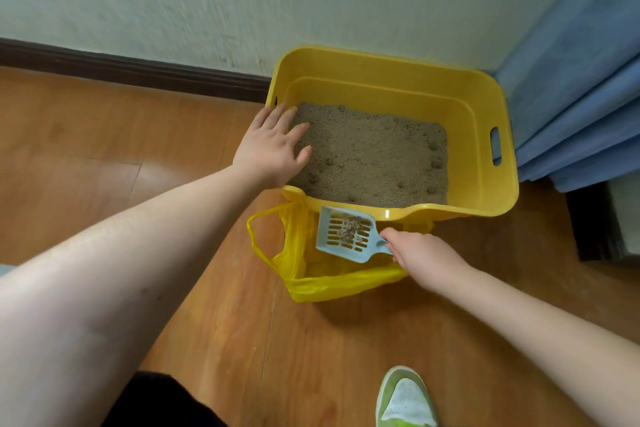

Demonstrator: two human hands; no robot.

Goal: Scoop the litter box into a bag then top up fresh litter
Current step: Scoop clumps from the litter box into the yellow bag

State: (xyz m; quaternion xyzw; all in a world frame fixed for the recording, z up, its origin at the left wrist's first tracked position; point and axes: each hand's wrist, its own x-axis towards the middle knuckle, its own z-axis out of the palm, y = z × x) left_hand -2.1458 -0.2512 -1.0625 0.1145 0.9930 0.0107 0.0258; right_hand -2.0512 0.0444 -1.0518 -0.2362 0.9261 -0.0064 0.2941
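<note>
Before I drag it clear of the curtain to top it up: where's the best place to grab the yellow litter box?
Probably by the slot handle cut into the right end wall of the litter box, hooking fingers in from outside, from the curtain side. A matching slot seems to sit at the left end, by the left hand; lifting both ends would likely keep the litter level.

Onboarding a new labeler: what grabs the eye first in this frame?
The bright yellow litter box against the wall, partly filled with grey-brown litter, dominates. Just in front of it, the right hand holds a pale blue slotted scoop carrying a few clumps over an open yellow bag on the wooden floor. The left hand rests open at the box's left edge.
</note>
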